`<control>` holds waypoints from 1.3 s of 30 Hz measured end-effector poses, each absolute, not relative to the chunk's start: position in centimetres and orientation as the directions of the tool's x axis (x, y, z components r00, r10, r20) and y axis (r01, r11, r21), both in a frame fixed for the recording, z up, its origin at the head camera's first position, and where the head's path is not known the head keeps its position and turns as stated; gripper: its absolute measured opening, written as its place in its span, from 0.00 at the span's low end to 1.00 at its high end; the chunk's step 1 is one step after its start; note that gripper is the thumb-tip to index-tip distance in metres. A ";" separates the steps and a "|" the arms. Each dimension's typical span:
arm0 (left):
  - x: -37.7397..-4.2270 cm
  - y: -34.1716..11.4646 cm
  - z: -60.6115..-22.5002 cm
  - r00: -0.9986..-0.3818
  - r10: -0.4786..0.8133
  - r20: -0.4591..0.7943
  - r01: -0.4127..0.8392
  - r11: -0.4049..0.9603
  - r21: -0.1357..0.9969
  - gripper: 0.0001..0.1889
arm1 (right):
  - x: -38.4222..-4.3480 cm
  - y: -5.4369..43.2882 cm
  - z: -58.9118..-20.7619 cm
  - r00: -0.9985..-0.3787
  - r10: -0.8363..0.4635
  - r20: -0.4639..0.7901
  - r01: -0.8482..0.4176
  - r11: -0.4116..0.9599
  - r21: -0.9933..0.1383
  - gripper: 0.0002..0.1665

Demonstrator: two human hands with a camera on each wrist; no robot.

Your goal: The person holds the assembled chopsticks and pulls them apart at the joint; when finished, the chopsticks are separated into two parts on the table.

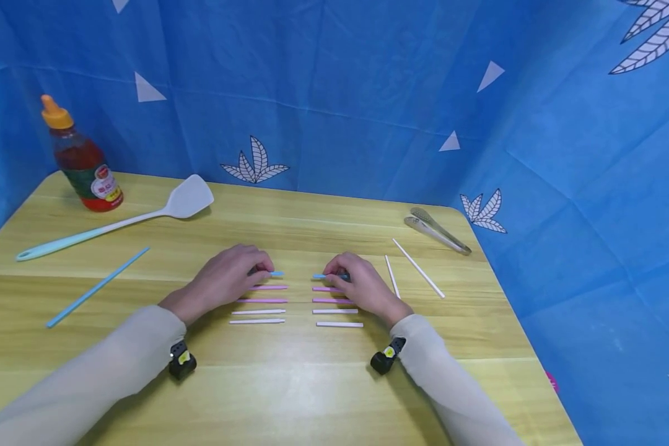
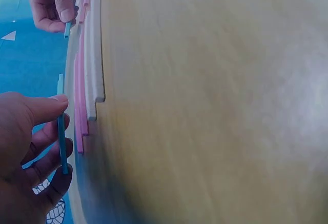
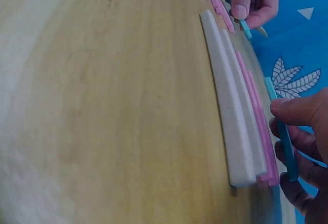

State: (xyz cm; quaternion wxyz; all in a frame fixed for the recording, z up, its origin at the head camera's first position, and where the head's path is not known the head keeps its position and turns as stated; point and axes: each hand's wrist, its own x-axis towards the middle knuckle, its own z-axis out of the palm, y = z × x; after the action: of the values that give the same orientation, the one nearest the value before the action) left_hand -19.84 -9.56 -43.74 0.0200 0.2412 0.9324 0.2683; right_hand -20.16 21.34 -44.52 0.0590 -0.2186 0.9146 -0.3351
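Between thumb and fingers, my left hand [image 1: 231, 275] pinches a short blue stick [image 2: 62, 137]. My right hand [image 1: 363, 285] pinches another short blue stick [image 3: 285, 142] in the same way. Both blue sticks point toward each other, with a gap between them. Below the left hand lie two pink sticks [image 1: 267, 301] and two white sticks [image 1: 258, 321], side by side. A matching right-hand row has two pink sticks [image 1: 330, 301] and two white sticks [image 1: 339, 324]. Each hand partly covers the pink sticks nearest it in the head view.
A long blue stick [image 1: 97, 288] lies at the left. Behind it are a spatula [image 1: 188, 198] and a red sauce bottle [image 1: 89, 167]. To the right lie two thin white sticks [image 1: 418, 267] and metal tongs [image 1: 437, 231]. Blue cloth [image 1: 340, 93] hangs behind the table [image 1: 290, 396].
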 end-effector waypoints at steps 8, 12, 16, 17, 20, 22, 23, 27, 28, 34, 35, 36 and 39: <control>-20.0 -9.1 -44.4 -0.868 0.487 0.096 0.464 0.728 0.504 0.05 | -20.2 21.2 -44.8 -0.902 -0.432 0.016 -0.345 0.697 -0.629 0.03; -20.0 -9.1 -44.6 -0.874 0.477 0.097 0.455 0.730 0.510 0.04 | -20.3 21.1 -44.9 -0.895 -0.446 0.017 -0.357 0.694 -0.625 0.03; -20.0 -9.1 -44.7 -0.876 0.473 0.095 0.451 0.731 0.513 0.04 | -20.4 21.1 -44.9 -0.889 -0.457 0.026 -0.376 0.697 -0.611 0.03; -20.0 -9.1 -44.6 -0.876 0.473 0.091 0.448 0.731 0.515 0.04 | -20.4 21.1 -44.8 -0.888 -0.460 0.030 -0.382 0.698 -0.606 0.03; -20.1 -9.3 -44.4 -0.883 0.463 0.077 0.430 0.731 0.530 0.05 | -20.5 21.1 -44.8 -0.882 -0.469 0.039 -0.398 0.699 -0.594 0.04; -20.1 -9.8 -44.1 -0.890 0.451 0.073 0.414 0.729 0.545 0.06 | -20.6 21.2 -44.8 -0.879 -0.475 0.041 -0.406 0.699 -0.589 0.04; -20.2 -10.3 -44.0 -0.893 0.443 0.074 0.407 0.728 0.552 0.06 | -20.6 21.1 -44.7 -0.878 -0.477 0.039 -0.406 0.699 -0.589 0.04; -20.3 -13.0 -42.9 -0.911 0.406 0.075 0.374 0.733 0.568 0.09 | -20.7 21.2 -44.7 -0.876 -0.481 0.039 -0.410 0.698 -0.588 0.04; -20.4 -13.9 -42.6 -0.916 0.394 0.073 0.363 0.740 0.567 0.10 | -20.7 21.2 -44.6 -0.876 -0.480 0.037 -0.408 0.699 -0.587 0.04; -20.3 -21.4 -41.6 -0.956 0.287 0.060 0.276 0.809 0.519 0.12 | -20.7 21.2 -44.7 -0.882 -0.471 0.025 -0.394 0.705 -0.590 0.05; -20.1 -22.8 -41.6 -0.961 0.270 0.061 0.264 0.823 0.504 0.13 | -20.7 21.2 -44.7 -0.882 -0.470 0.025 -0.392 0.705 -0.591 0.05; -20.0 -24.3 -41.7 -0.965 0.256 0.058 0.251 0.834 0.491 0.13 | -20.7 21.2 -44.8 -0.883 -0.470 0.026 -0.393 0.706 -0.590 0.05; -19.5 -28.2 -42.0 -0.970 0.237 0.042 0.231 0.864 0.448 0.13 | -20.7 21.2 -44.8 -0.882 -0.470 0.030 -0.396 0.705 -0.588 0.05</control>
State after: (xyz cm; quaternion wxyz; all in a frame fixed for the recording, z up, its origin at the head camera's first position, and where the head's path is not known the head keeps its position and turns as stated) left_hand -19.52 -28.19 -42.03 0.0072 0.1213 0.9653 0.2311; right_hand -20.71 21.18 -44.81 0.0609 -0.2350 0.9214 -0.3035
